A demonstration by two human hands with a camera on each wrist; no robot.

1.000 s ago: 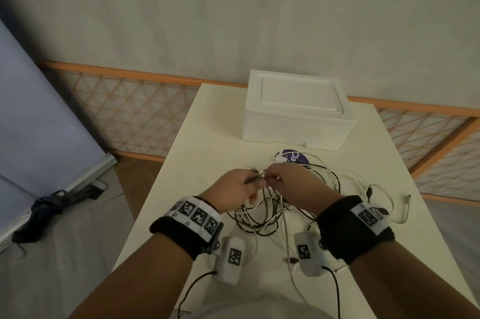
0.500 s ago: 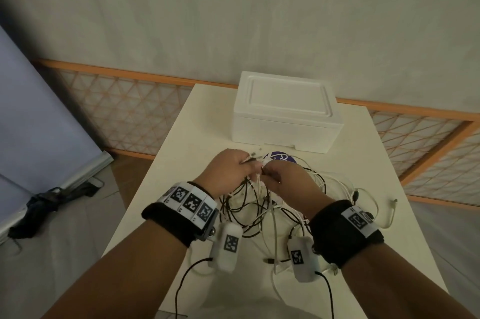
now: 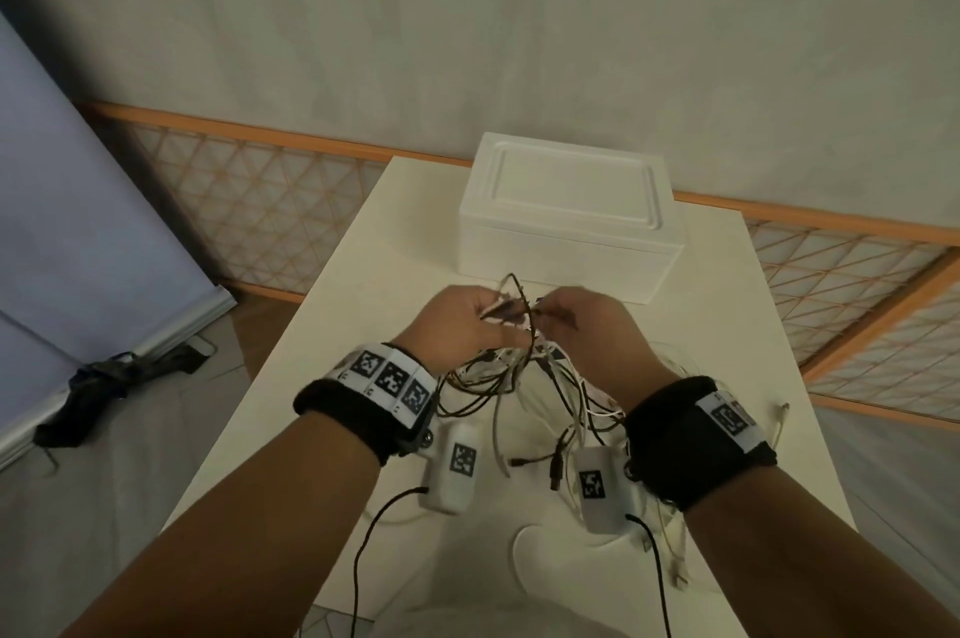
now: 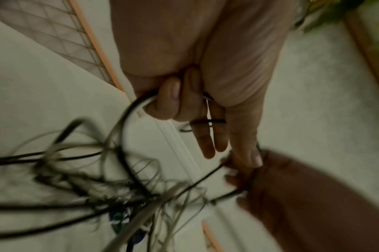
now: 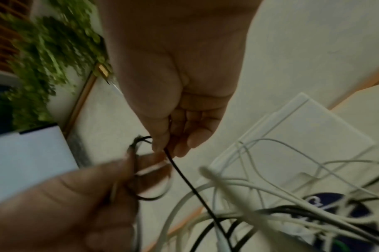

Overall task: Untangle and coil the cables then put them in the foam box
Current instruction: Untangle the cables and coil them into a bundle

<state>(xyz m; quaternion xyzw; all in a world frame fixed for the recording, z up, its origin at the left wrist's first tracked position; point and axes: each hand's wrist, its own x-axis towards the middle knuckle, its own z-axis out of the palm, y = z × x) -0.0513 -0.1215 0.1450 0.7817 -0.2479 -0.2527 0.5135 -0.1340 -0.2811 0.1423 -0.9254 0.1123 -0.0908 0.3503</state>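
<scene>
A tangle of black and white cables (image 3: 524,385) hangs lifted above the white table (image 3: 727,325) between my two hands. My left hand (image 3: 462,320) grips black strands (image 4: 128,119) of it with curled fingers. My right hand (image 3: 582,320) pinches a thin black cable (image 5: 184,175) between thumb and fingers, close to the left hand. The white foam box (image 3: 569,216) stands with its lid on at the far end of the table, just beyond the hands. Loose plug ends (image 3: 556,468) dangle below the tangle.
A dark blue disc with white lettering (image 5: 326,204) lies on the table under the cables. A thin white cable (image 3: 782,416) trails near the table's right edge. An orange lattice fence (image 3: 260,200) runs behind, and a grey panel (image 3: 78,221) leans at the left.
Both hands have raised the tangle off the table and toward the foam box; the cable loops now hang in the air beneath the hands.
</scene>
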